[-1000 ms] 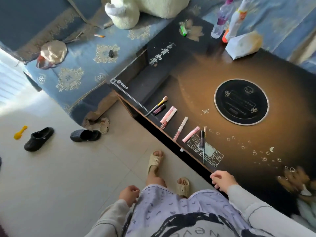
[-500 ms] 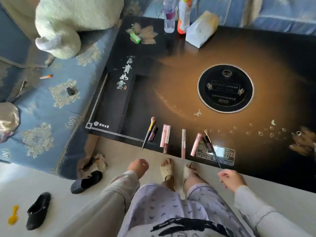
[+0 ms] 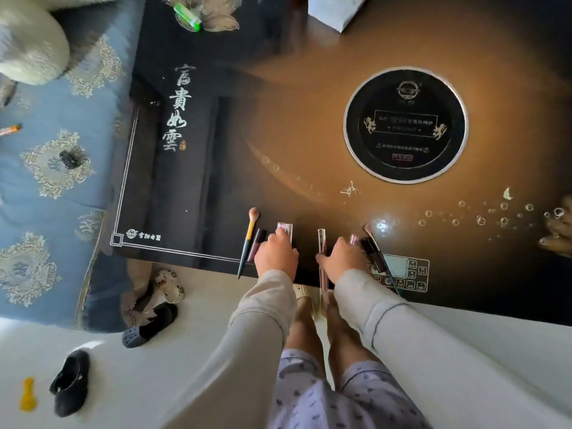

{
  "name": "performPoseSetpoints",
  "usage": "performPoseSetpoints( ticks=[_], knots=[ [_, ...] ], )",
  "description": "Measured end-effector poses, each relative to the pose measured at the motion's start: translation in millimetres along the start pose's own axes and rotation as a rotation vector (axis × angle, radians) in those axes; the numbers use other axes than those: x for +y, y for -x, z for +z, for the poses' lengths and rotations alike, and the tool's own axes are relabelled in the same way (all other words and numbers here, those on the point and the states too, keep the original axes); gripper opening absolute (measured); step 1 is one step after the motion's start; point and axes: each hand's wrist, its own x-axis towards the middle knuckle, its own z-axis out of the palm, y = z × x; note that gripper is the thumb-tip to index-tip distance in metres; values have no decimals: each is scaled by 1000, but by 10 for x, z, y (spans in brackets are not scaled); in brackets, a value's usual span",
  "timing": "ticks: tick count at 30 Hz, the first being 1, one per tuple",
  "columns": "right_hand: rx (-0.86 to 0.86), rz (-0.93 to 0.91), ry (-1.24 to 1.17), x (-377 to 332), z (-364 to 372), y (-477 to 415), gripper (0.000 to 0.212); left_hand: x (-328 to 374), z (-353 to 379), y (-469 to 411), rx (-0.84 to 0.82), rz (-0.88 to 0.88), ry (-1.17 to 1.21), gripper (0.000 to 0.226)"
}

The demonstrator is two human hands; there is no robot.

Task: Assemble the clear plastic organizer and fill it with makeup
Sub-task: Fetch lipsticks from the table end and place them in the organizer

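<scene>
A: Checking hands: where are they?
B: Noted: left hand (image 3: 275, 253) over the paired pink tubes (image 3: 285, 227), right hand (image 3: 342, 258) over a single pink tube (image 3: 353, 239). Fingers bend down; grip cannot be told.
A: And the makeup (image 3: 247, 243)?
B: Rowed along the table (image 3: 278, 134) near edge, slim clear tube (image 3: 322, 239) between both hands.

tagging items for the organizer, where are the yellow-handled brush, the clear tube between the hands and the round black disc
yellow-handled brush (image 3: 250, 232), head view, yellow part of the handle
clear tube (image 3: 322, 243), head view, upper half
round black disc (image 3: 405, 125), head view, centre
</scene>
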Motion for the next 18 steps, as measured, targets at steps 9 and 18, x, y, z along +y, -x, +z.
performPoseSetpoints(
  ticks=[9, 18],
  knots=[
    [13, 9, 135, -103, 164, -223, 34, 50, 112, -134, 4, -70, 9, 41],
    [9, -67, 157, -80, 143, -241, 25, 214, 164, -130, -62, 19, -28, 23]
  ],
)
